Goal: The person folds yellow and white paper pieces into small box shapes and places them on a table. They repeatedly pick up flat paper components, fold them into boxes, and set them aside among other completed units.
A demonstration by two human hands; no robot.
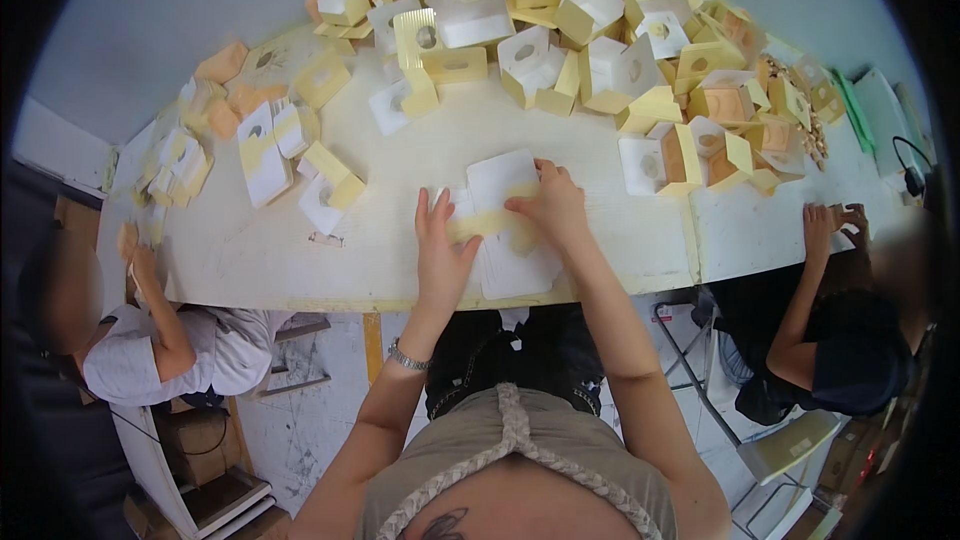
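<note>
Flat white-and-yellow cardboard box blanks [520,275] lie in front of me at the table's near edge, apparently in a stack. My right hand [550,205] grips the right side of the top box blank [500,176], its thumb on the face and its fingers at the edge. On the other side, my left hand [445,245] has its fingers stretched out and apart, the thumb resting on the yellow band of the card. Whether its fingertips hold a small flap there, I cannot make out.
A large heap of folded yellow-and-white boxes [590,5] with round cut-outs covers the table's far side. Smaller groups of boxes [180,165] lie at left. One person [190,350] sits at the left and another person [850,350] at the right, both with hands at the table.
</note>
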